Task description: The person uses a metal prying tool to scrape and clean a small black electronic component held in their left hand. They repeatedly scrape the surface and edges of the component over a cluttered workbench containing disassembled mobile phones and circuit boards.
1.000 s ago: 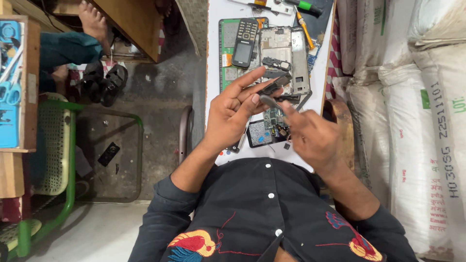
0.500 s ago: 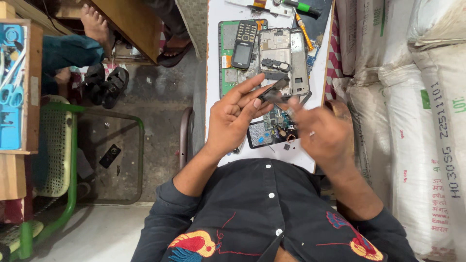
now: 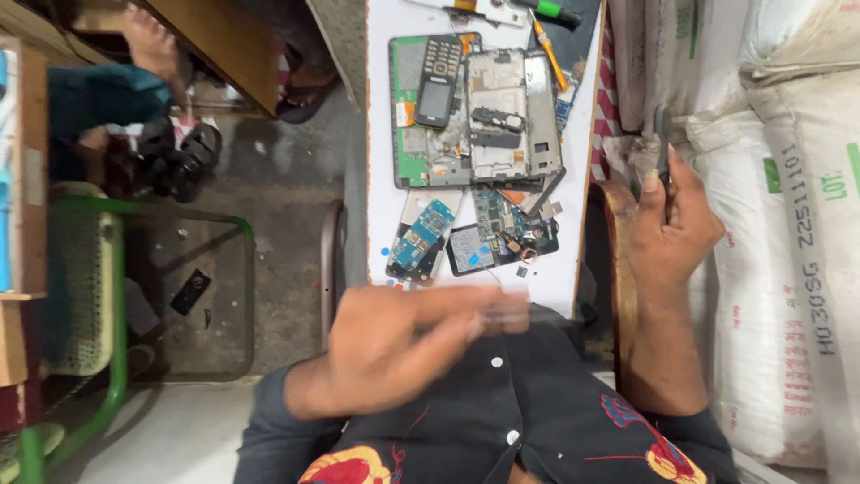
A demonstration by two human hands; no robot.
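Observation:
My left hand (image 3: 403, 350) is blurred with motion, low in the view just in front of my dark shirt. Its fingers pinch what looks like a small grey part (image 3: 507, 314) near the front edge of the white table (image 3: 381, 179). Off the table's right side, my right hand (image 3: 670, 229) is raised beside the white sacks (image 3: 788, 224), gripping a slim dark tool (image 3: 662, 143) that points upward. On the table lie a black keypad phone (image 3: 439, 81), a silver phone frame (image 3: 502, 116), a green board (image 3: 408, 134) and a blue circuit board (image 3: 421, 237).
An orange-handled screwdriver (image 3: 546, 49) and a green-handled tool (image 3: 548, 11) lie at the table's far end. Small loose parts sit around a dark phone body (image 3: 502, 240). A green-framed chair (image 3: 107, 296) stands at the left, and another person's bare foot (image 3: 152, 45) is at the top left.
Both hands have left the phone parts. My left hand has dropped toward my chest with the small part. My right hand has swung right, off the table, with the tool.

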